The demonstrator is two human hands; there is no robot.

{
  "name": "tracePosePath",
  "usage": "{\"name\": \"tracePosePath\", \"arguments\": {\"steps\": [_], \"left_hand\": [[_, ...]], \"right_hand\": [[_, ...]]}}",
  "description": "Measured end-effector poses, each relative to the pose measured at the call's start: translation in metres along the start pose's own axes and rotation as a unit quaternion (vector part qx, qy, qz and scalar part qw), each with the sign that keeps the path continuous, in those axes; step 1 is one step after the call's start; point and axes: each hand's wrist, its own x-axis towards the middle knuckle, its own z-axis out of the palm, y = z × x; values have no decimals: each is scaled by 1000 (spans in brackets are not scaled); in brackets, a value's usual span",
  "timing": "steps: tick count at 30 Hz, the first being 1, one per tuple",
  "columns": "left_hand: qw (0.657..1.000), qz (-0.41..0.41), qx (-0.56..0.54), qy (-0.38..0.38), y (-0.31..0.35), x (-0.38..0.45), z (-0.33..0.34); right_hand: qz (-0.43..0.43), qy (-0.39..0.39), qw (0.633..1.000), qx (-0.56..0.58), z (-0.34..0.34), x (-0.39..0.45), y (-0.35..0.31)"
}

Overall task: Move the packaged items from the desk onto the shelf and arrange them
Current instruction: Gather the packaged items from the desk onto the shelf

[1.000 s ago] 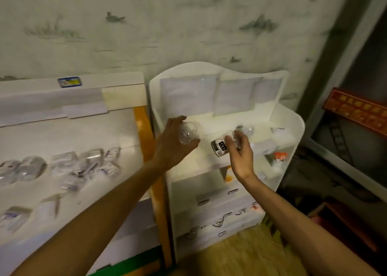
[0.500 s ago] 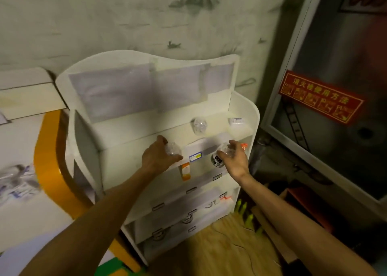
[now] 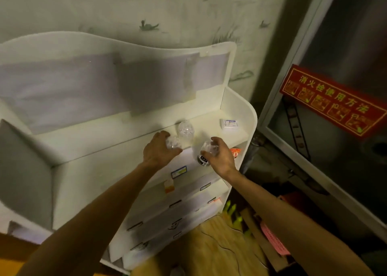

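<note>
There is one view only, from a wide-angle camera on the person's head, so no second view shares the scene. It looks forward and steeply down onto the white shelf (image 3: 236, 129) from above and in front, close enough that both forearms reach up from the bottom edge to the shelf's top tier. Behind the shelf the patterned wall (image 3: 146, 8) fills the upper frame; right of the shelf stands a metal-framed cabinet door with a red sign (image 3: 333, 102); below it, wooden floor. The edges look blurred, perhaps from head motion.
</note>
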Motion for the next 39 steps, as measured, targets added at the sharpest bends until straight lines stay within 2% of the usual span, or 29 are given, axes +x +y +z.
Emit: {"name": "tracePosePath", "arguments": {"steps": [10, 14, 18, 21, 24, 27, 32, 36, 39], "left_hand": [[998, -31, -36, -28, -3, 63, 43], [999, 2, -5, -44, -12, 59, 46], [996, 6, 88, 6, -40, 55, 21], [985, -22, 169, 21, -69, 28, -1], [955, -50, 293, 21, -100, -10, -28], [917, -49, 395, 4, -120, -56, -52], [899, -152, 410, -7, -145, -141, -78], [891, -166, 421, 32, -145, -185, -97], [895, -145, 413, 82, -138, -206, -108]], "right_hand": [[-45, -22, 997, -56, 12, 69, 15], [-114, -31, 989, -85, 6, 67, 21], [-255, -79, 954, -140, 23, 59, 17], [-345, -121, 922, -128, 49, 48, 6], [-397, -157, 900, -93, 84, 37, -19], [-393, -213, 892, -74, 120, 26, -40], [-398, -294, 867, -61, 180, -1, -68], [-412, -327, 847, -72, 221, -25, -98], [-375, -352, 853, -86, 245, -29, -116]]}}
